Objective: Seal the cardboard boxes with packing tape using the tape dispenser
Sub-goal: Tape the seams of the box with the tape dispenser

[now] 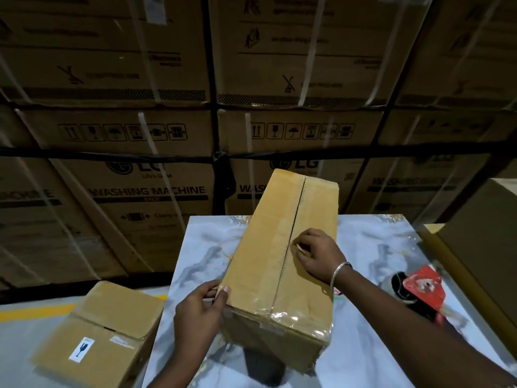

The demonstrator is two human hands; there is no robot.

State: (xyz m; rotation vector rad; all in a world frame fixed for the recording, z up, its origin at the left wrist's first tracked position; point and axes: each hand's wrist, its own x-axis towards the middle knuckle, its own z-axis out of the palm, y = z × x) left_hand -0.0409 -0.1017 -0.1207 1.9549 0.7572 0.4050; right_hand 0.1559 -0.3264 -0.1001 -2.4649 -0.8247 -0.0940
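Observation:
A long brown cardboard box (265,247) lies on the marble-patterned table (372,247), its top flaps closed along a centre seam with clear tape over the near end. My left hand (200,312) pinches the box's near left top edge, thumb and fingers closed on the tape or cardboard there. My right hand (317,253) rests on the top right flap beside the seam, fingers curled and pressing down. The red tape dispenser (419,289) lies on the table to the right, behind my right forearm, touched by neither hand.
A second cardboard box (103,331) with a fragile sticker sits low on the left beside the table. Another carton (484,247) stands at the right edge. Stacked, strapped washing machine cartons (156,191) form a wall behind the table.

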